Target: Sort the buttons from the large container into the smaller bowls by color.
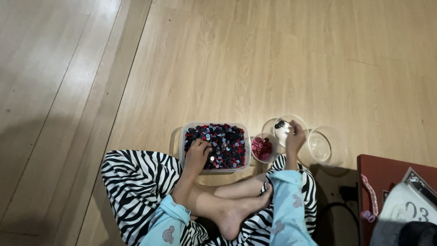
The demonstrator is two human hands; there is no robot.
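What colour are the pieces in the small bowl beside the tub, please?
Red, in the small bowl; head view.

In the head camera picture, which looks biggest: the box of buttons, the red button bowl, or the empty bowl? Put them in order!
1. Rectangular box of mixed buttons
2. Empty clear bowl
3. Small bowl of red buttons

All sit about equally far away.
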